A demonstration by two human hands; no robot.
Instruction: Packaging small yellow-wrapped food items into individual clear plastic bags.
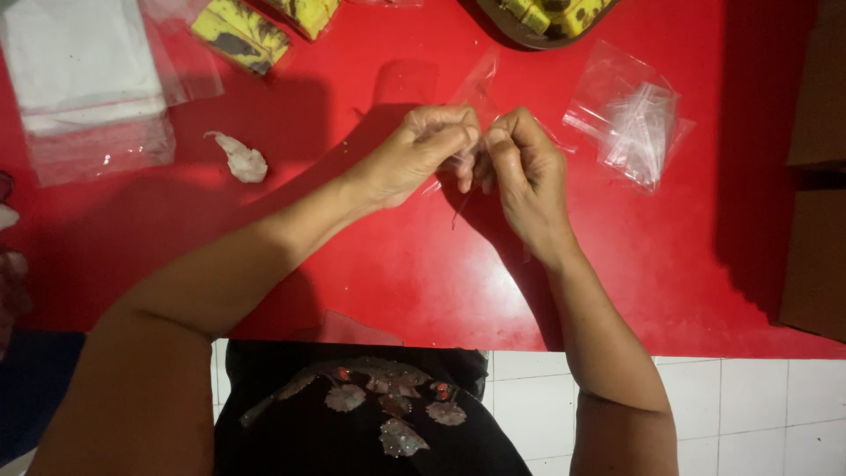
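Shirt: black top with silvery leaf shapes (388, 410), closest to the camera, at the bench's near edge.
Left hand: the left hand (421, 152) is curled nearly closed, thumb and forefinger pinched together on the edge of a small clear plastic bag (476, 88).
Right hand: the right hand (522, 163) is also curled, its fingertips pressed on the same bag, touching the left hand's fingertips.
Bag: it is held just above the bench, between both hands, its loose end rising away from the person.
Bench: red bench (397, 256), with both forearms reaching over it.
Right side: a loose pile of clear plastic bags (636, 123) lies near the right hand.
Left side: a stack of clear bags with white sheets (84, 79), and a small white crumpled scrap (242, 160).
Far edge: yellow and dark brown cake slices in wrap (242, 33); more slices in a dark tray (551, 18).
Floor: white tiles (749, 405) below the bench.
Right edge: brown cardboard boxes (815, 176), half in shadow.
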